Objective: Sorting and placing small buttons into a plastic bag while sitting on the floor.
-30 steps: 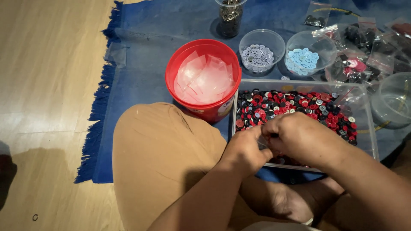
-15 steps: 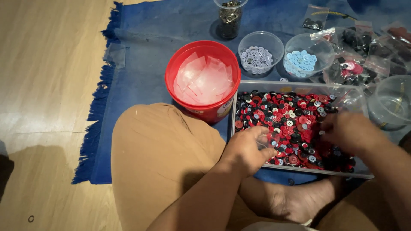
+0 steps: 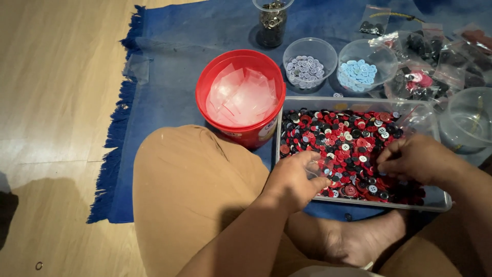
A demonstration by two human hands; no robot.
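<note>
A clear rectangular tray lies on the blue rug and is full of red, black and white buttons. My left hand rests at the tray's near left edge. Its fingers are curled around what looks like a small clear bag. My right hand sits on the buttons at the tray's right side, knuckles up. Its fingertips press down among the buttons and are partly hidden. A red bucket holding clear plastic bags stands just left of the tray.
Behind the tray stand a clear bowl of grey buttons, a bowl of light blue buttons, a jar of dark metal pieces and several filled bags. An empty clear bowl sits at right. My knee and bare foot lie in front. Wooden floor is on the left.
My hands were together over the tray's near side. The right hand has moved apart to the right and now sits lower on the buttons. The left hand has stayed in place.
</note>
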